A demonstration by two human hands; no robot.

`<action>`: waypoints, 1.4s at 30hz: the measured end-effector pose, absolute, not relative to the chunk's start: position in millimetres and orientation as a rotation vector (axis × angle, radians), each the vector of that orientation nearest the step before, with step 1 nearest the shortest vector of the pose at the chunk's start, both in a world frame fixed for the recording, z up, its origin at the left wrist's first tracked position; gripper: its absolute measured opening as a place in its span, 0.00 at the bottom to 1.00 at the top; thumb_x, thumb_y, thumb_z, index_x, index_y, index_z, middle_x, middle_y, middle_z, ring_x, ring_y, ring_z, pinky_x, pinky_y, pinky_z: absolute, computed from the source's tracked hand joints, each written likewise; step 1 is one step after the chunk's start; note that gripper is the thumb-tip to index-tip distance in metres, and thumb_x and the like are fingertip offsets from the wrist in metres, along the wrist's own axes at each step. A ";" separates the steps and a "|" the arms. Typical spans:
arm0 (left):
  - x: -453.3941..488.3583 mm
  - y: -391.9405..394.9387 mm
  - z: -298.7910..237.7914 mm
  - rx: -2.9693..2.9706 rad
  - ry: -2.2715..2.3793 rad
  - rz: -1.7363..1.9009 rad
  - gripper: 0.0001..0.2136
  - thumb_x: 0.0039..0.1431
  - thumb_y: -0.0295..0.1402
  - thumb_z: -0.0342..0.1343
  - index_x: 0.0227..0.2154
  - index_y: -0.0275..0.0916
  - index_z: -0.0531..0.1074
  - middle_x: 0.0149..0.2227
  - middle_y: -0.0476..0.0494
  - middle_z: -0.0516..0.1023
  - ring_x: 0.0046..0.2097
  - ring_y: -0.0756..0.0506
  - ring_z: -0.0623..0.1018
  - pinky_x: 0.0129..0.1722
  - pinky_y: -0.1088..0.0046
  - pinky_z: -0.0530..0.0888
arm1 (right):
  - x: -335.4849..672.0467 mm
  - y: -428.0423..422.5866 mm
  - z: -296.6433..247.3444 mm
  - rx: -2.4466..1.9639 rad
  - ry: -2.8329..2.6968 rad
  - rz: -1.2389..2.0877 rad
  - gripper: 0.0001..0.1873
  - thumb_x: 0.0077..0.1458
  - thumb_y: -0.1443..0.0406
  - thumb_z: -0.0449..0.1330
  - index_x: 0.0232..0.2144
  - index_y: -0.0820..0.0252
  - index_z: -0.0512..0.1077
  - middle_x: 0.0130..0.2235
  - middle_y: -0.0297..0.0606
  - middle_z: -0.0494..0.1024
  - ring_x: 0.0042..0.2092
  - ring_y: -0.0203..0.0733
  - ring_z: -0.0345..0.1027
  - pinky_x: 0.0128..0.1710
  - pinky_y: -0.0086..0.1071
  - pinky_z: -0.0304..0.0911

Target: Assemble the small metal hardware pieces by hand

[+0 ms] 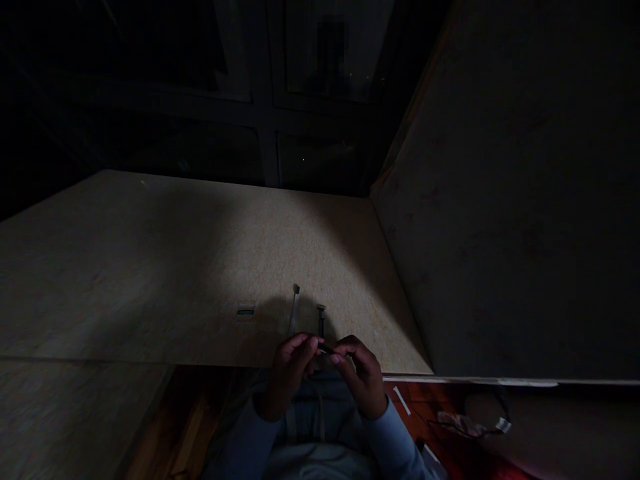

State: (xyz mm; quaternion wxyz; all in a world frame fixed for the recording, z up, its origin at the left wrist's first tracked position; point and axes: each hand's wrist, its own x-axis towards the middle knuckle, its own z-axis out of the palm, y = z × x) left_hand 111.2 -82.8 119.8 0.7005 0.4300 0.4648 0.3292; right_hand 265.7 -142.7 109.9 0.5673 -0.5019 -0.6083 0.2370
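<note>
We find both hands raised close together at the near edge of the pale surface, in front of the wearer's body. The left hand comes up from the lower left, wrist angled inward, with thumb and forefinger pinched towards the right. The right hand mirrors it from the lower right, its knuckles bent high and its thumb and forefinger pointing left. Each grip is closed down to a fingertip pinch, and between them we note a small dark piece, held at both ends and sloping slightly down to the right. Its exact nature we cannot tell in this low light.

Just beyond the hands, a razor lies on the surface with its head pointing away from the wearer. To its left we record a toothbrush, dark at the head and pale along the handle, its lower end close to the left fingers. Further left lies a small clear pack with a dark strip inside. Both forearms are covered by blue-grey sleeves, and the elbows lie outside our view.
</note>
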 end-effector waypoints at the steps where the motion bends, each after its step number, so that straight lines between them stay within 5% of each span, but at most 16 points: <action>1: 111.3 -83.0 121.0 0.952 1.031 0.732 0.40 0.40 0.65 0.61 0.39 0.27 0.74 0.29 0.42 0.73 0.22 0.54 0.64 0.22 0.76 0.59 | 265.6 -142.8 110.3 -1.171 -1.427 0.558 0.05 0.60 0.72 0.60 0.38 0.60 0.71 0.35 0.37 0.73 0.38 0.34 0.69 0.38 0.26 0.65; 28: 112.8 -104.9 111.3 0.943 1.069 0.731 0.39 0.45 0.67 0.56 0.36 0.28 0.72 0.19 0.49 0.62 0.20 0.54 0.61 0.20 0.77 0.56 | 264.2 -153.6 102.8 -1.082 -1.464 0.705 0.15 0.59 0.71 0.62 0.47 0.50 0.72 0.39 0.33 0.74 0.40 0.31 0.69 0.41 0.24 0.66; 35: 104.9 -123.3 101.4 0.758 1.113 0.780 0.42 0.41 0.64 0.62 0.46 0.28 0.68 0.26 0.44 0.72 0.21 0.55 0.62 0.19 0.78 0.57 | 250.5 -157.7 99.4 -1.034 -1.559 0.751 0.19 0.61 0.63 0.62 0.54 0.49 0.70 0.38 0.35 0.72 0.40 0.32 0.68 0.41 0.25 0.65; 42: 92.7 -150.3 91.3 0.646 1.096 0.817 0.39 0.38 0.59 0.67 0.43 0.30 0.69 0.29 0.43 0.73 0.25 0.53 0.68 0.21 0.77 0.62 | 232.1 -187.1 88.9 -1.107 -1.629 0.665 0.23 0.63 0.60 0.59 0.60 0.49 0.65 0.40 0.35 0.74 0.40 0.32 0.68 0.44 0.24 0.65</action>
